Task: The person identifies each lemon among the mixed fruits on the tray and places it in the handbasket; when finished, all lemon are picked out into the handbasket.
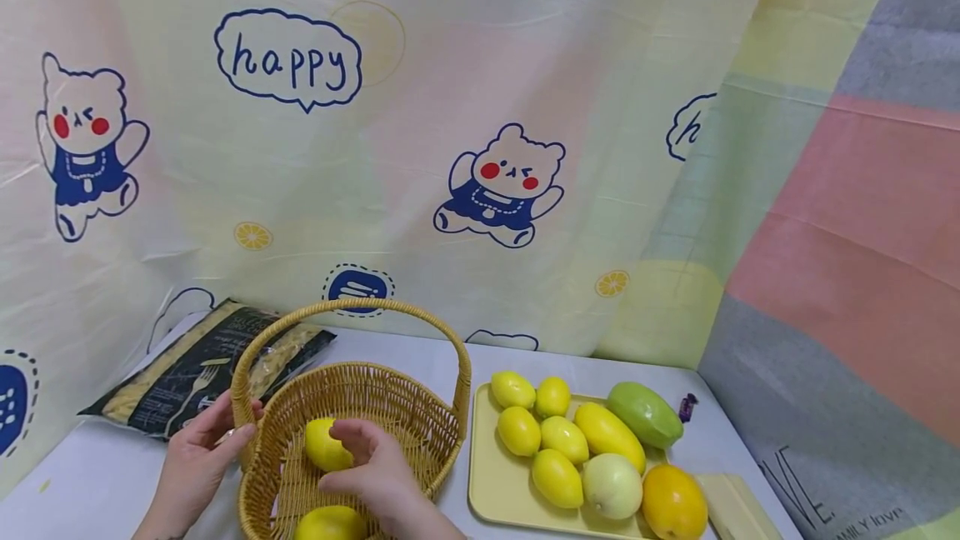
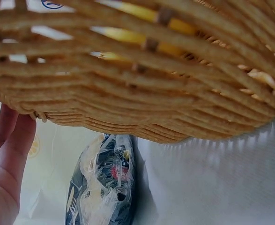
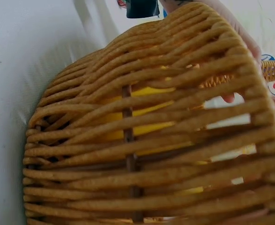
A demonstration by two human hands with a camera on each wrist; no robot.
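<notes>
While hands work, tray [image 1: 487,482] flanks basket [image 1: 420,415].

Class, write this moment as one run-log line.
left hand: holds basket rim | right hand: in basket, on lemon | second lemon in basket | tray: fruit remaining
</notes>
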